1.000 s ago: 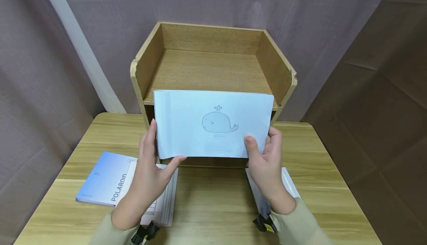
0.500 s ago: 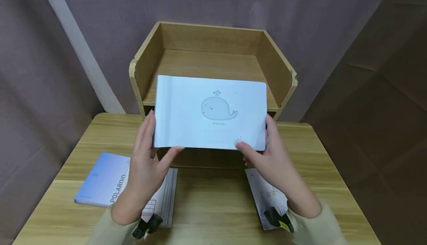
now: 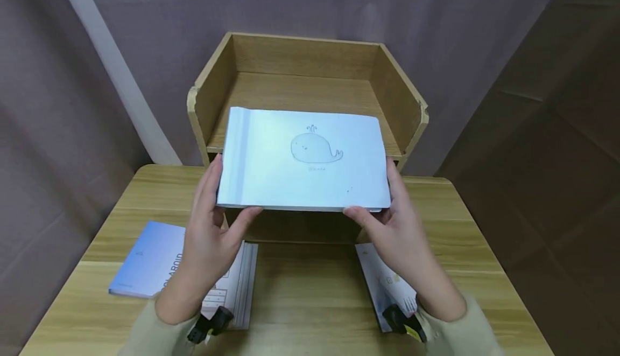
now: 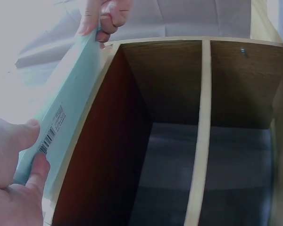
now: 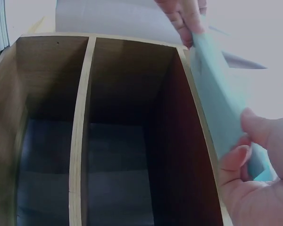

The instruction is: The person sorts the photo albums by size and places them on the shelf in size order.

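Both hands hold a pale blue book (image 3: 310, 159) with a whale drawing on its cover. It hangs over the front of the wooden shelf unit (image 3: 310, 54), overlapping the upper tray in the head view. My left hand (image 3: 210, 243) grips its lower left corner, thumb along the near edge and fingers at the side. At the lower right corner, my right hand (image 3: 402, 237) pinches it, thumb on the near edge. A barcode shows on the underside of the book (image 4: 75, 99) in the left wrist view, where the book lies close to the shelf's board edge.
A blue book marked POLAROID (image 3: 147, 259) and several stacked white books (image 3: 237, 297) lie on the table's left. Another book (image 3: 382, 280) lies under the right forearm. The shelf's lower part has two compartments with a divider (image 5: 80, 132). Grey curtains (image 3: 310, 0) stand behind.
The whale book has moved up and away toward the upper tray, and tilted flatter. My right hand has shifted its grip from the cover's right side to the lower right corner.
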A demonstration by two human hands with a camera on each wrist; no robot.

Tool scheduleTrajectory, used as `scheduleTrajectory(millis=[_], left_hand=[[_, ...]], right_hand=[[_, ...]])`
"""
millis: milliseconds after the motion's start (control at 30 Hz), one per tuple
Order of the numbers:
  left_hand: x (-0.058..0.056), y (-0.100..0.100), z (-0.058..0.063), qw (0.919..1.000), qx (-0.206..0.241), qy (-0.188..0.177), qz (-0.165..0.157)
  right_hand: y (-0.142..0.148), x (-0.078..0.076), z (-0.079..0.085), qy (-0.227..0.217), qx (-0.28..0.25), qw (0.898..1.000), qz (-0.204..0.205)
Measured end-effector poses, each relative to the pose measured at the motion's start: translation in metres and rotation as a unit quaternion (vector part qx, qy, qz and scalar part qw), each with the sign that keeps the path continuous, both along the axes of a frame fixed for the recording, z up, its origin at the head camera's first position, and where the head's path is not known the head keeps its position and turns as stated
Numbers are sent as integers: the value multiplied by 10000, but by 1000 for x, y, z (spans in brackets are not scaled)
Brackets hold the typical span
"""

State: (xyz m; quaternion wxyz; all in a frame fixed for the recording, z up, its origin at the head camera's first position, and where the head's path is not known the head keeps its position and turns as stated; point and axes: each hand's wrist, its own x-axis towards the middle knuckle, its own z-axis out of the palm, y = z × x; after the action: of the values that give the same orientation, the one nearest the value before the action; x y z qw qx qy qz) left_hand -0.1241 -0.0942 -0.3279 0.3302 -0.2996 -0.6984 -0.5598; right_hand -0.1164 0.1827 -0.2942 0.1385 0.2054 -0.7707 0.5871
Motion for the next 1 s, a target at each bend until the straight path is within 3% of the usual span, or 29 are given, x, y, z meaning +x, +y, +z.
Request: scheduleTrajectory(millis=[100, 200, 367, 500, 667, 1000], left_hand=[[-2, 0, 6, 9992, 340, -118, -190], [-6, 1, 11, 9986, 465, -224, -114], [-16, 0, 17, 9977, 254, -549, 294], [-26, -2, 22, 9949, -210, -721, 666], [-36, -2, 28, 9879, -773, -786, 1093], [-49, 2, 34, 9779, -683, -560, 1895]], right_hand=[[0, -4, 2, 202, -402, 9989, -127], [1, -10, 4, 467, -526, 9963, -501], [1, -19, 6, 540, -135, 9898, -1315], [0, -28, 7, 474, 356, 9814, -1826], [1, -37, 10, 326, 482, 9814, -1827], [-3, -49, 14, 23, 781, 9727, -2185]])
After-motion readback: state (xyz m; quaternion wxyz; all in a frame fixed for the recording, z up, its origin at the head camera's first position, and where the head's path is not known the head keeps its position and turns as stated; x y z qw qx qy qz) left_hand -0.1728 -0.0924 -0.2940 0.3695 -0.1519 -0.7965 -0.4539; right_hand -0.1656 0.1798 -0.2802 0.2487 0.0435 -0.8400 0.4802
